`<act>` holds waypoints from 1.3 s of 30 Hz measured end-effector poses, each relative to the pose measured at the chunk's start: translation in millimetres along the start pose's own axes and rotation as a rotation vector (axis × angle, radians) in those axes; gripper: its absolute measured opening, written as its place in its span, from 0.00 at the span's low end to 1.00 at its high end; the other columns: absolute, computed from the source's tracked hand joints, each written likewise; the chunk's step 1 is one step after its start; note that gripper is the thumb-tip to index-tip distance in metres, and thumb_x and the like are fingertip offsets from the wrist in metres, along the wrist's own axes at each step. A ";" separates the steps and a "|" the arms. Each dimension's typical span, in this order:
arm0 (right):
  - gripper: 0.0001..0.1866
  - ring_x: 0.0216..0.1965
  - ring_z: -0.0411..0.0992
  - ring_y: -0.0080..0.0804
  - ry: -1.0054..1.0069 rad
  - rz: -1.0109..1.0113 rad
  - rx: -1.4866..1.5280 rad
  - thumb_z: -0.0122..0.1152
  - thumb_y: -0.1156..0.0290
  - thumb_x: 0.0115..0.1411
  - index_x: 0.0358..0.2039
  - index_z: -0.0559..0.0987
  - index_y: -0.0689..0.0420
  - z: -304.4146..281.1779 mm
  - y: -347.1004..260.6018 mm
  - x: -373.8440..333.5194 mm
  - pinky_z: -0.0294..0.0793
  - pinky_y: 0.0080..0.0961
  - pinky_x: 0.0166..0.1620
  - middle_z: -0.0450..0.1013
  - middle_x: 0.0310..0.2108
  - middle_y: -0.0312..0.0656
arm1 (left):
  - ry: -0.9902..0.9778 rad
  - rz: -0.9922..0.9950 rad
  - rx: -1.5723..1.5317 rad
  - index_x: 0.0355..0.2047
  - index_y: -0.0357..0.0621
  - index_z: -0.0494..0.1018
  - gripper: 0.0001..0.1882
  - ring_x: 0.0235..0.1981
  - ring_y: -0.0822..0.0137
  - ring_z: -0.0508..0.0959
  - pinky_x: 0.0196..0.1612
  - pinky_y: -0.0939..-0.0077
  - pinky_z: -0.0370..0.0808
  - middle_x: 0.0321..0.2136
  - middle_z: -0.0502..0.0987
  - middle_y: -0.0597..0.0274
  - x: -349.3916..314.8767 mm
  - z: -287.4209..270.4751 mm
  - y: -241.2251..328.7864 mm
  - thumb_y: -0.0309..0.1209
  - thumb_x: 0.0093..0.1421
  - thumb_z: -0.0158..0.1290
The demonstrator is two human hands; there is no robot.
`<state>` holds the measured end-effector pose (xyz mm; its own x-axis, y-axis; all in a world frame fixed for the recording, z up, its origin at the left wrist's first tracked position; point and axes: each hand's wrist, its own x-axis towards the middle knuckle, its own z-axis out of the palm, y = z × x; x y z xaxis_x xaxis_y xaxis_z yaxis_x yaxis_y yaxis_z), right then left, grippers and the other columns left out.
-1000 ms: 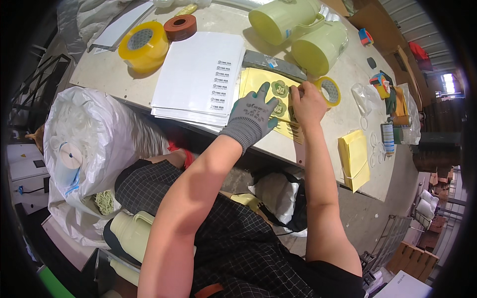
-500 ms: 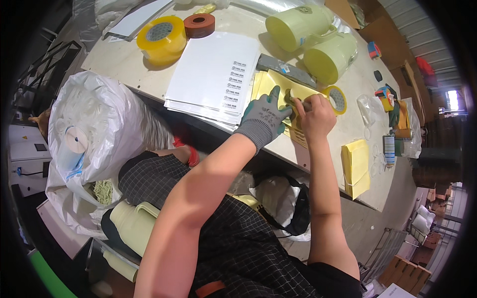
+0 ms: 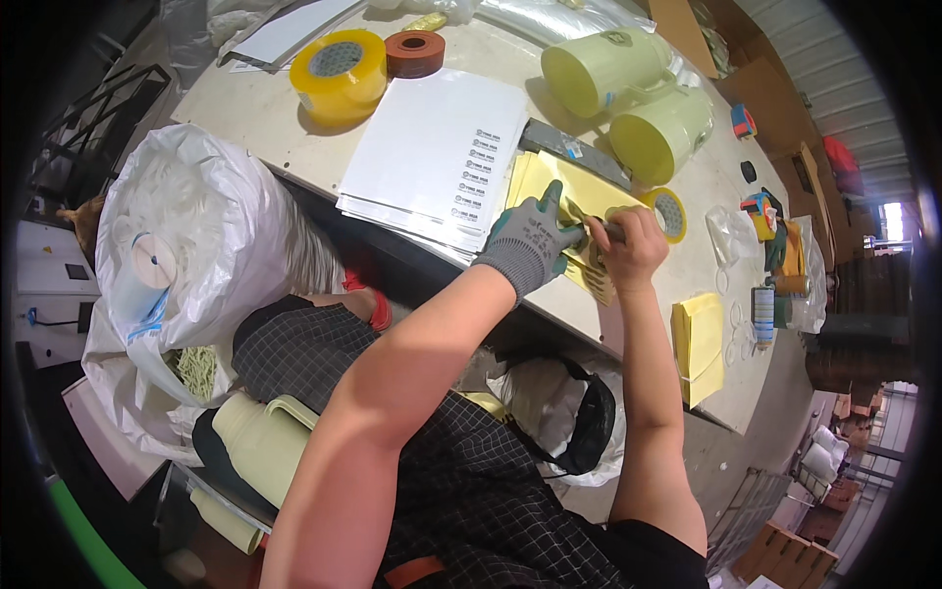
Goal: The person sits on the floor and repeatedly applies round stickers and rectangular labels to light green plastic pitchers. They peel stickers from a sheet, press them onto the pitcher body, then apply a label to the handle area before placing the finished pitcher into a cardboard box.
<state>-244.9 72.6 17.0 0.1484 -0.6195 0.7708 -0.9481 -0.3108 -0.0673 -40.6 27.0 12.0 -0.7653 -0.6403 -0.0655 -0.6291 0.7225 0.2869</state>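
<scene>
My left hand [image 3: 535, 236], in a grey knit glove with green fingertips, lies with spread fingers on a stack of yellow sheets [image 3: 537, 177] at the table's near edge. Beside it, my bare right hand [image 3: 636, 245] is closed in a pinch just over the same sheets. A small dark greyish piece shows at its fingers, mostly hidden, and I cannot make out its kind. Narrow cut-looking strips [image 3: 592, 282] of the yellow sheet show below the hands. Along the stack's far side lies a grey metal bar [image 3: 577, 152]. A tape roll [image 3: 670, 214] sits right of the sheets.
White printed sheets [image 3: 422, 147] lie to the left, with a large yellow tape roll [image 3: 339, 79] and a reddish-brown roll [image 3: 414, 54] behind. Two pale green jug bodies [image 3: 653, 137] lie farther back. A yellow bundle [image 3: 699, 348] is at right; a white plastic sack [image 3: 196, 187] stands left.
The view has shifted slightly. My right hand has moved a little nearer to me along the yellow sheets. My left hand stays spread on them.
</scene>
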 end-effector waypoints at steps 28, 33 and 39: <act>0.15 0.29 0.68 0.12 -1.445 0.593 1.447 0.79 0.68 0.67 0.30 0.79 0.58 -33.7 -416.5 10.0 0.68 0.16 0.34 0.74 0.26 0.27 | 1.028 -0.796 -0.064 0.68 0.46 0.64 0.60 0.62 0.44 0.74 0.66 0.37 0.74 0.62 0.69 0.49 -505.9 45.1 100.1 0.65 0.45 0.78; 0.16 0.32 0.71 0.15 -1.420 0.439 1.270 0.80 0.65 0.66 0.31 0.80 0.59 -38.8 -426.3 -0.6 0.72 0.18 0.37 0.78 0.28 0.30 | 1.168 -0.761 -0.036 0.69 0.46 0.61 0.62 0.60 0.44 0.76 0.62 0.39 0.78 0.60 0.68 0.49 -504.2 62.5 97.3 0.63 0.44 0.80; 0.16 0.34 0.73 0.15 -1.414 0.398 1.182 0.80 0.66 0.66 0.32 0.80 0.60 -40.7 -431.2 6.4 0.73 0.18 0.39 0.79 0.30 0.31 | 1.201 -0.723 -0.054 0.66 0.45 0.64 0.57 0.58 0.44 0.77 0.60 0.38 0.79 0.60 0.69 0.47 -506.2 65.1 93.5 0.61 0.46 0.79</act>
<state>153.4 232.0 76.8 0.6731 -0.6371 -0.3756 -0.4165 0.0931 -0.9044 279.0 435.7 9.7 0.3208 -0.7105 0.6264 -0.8016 0.1485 0.5791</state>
